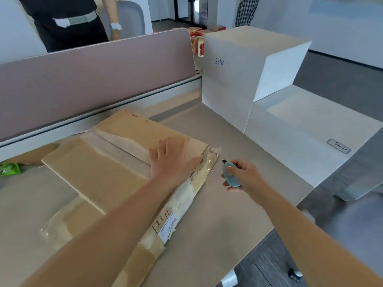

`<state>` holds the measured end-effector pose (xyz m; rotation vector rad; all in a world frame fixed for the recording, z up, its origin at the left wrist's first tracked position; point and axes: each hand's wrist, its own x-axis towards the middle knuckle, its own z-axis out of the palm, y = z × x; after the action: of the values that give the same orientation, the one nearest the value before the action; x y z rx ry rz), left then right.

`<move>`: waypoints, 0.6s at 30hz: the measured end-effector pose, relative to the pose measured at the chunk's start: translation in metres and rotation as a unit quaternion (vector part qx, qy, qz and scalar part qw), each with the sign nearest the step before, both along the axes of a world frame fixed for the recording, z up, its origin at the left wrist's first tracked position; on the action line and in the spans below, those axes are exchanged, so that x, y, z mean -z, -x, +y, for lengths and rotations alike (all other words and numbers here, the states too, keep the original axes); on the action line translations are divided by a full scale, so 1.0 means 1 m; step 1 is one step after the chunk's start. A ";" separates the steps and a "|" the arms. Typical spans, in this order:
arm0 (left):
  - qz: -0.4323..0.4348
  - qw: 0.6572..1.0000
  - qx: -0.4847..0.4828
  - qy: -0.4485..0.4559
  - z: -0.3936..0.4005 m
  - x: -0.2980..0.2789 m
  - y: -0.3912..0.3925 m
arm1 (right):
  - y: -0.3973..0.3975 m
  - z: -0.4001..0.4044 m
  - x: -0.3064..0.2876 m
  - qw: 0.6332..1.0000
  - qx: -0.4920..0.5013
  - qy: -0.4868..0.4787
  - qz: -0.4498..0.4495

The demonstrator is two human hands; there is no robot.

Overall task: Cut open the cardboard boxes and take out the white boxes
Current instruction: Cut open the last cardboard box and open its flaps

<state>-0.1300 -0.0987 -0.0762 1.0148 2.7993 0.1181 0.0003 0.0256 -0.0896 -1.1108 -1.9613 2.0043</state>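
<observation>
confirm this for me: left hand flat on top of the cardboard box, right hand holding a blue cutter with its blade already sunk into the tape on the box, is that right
Not quite. The head view shows the left hand flat on the cardboard box and the right hand holding the blue cutter, but the blade is not in the tape: the cutter is off to the box's right, above the table, clear of it.

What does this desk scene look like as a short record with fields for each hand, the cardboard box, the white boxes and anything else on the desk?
left hand: left hand lies flat, fingers straight, on top of the cardboard box
right hand: right hand grips a blue box cutter, blade tip toward the box, not touching it
cardboard box: lies flat on the desk, top flaps taped, tape partly peeled
white boxes: tall white box at the back right, low white box beside it
other: green wrapper at the left edge
</observation>
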 end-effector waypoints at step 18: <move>-0.059 0.985 0.115 -0.113 0.028 -0.011 0.005 | 0.009 -0.005 -0.006 0.994 0.085 0.005 0.073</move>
<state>-0.1349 -0.0705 -0.0652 1.3269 2.5816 0.4593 -0.0089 0.0203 -0.0837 -1.0626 -1.7261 1.9497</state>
